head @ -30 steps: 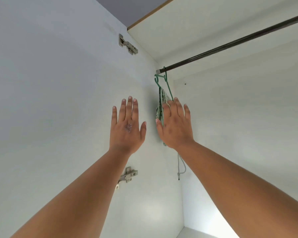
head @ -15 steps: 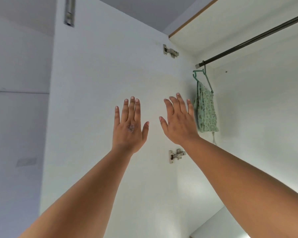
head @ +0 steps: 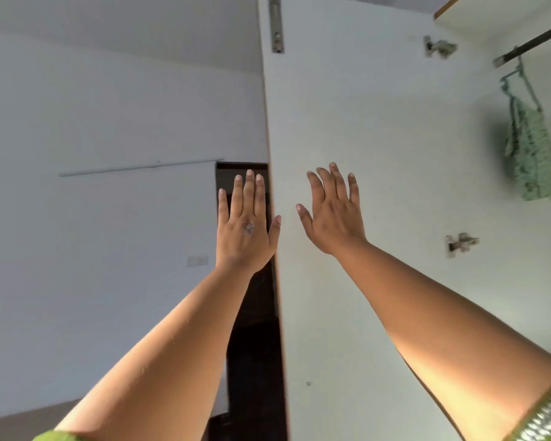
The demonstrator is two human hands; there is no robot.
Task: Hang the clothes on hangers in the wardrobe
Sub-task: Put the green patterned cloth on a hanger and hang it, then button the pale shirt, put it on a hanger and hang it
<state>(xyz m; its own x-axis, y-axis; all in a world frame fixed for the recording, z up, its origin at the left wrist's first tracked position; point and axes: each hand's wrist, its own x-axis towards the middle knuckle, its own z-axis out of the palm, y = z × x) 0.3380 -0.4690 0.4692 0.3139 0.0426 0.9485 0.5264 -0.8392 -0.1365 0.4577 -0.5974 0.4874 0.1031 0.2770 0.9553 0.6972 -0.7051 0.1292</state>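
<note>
A green patterned garment [head: 531, 154] hangs on a green hanger [head: 519, 79] from the dark rail [head: 535, 43] at the far right, inside the wardrobe. My left hand [head: 247, 227] is raised with straight fingers in front of the free edge of the open white wardrobe door [head: 363, 122], holding nothing. My right hand [head: 333, 214] is raised before the door's inner face, fingers spread and empty. Both hands are well left of the garment.
Two metal hinges [head: 439, 47] [head: 460, 245] sit on the door's right side, and a latch bolt [head: 276, 25] at its top left. A dark doorway [head: 252, 313] opens behind the door edge in the white room wall [head: 109, 122].
The view has swung left: the garment, hanger and rail slid to the right edge, and the room wall and dark doorway came into sight. Both hands stay raised and empty.
</note>
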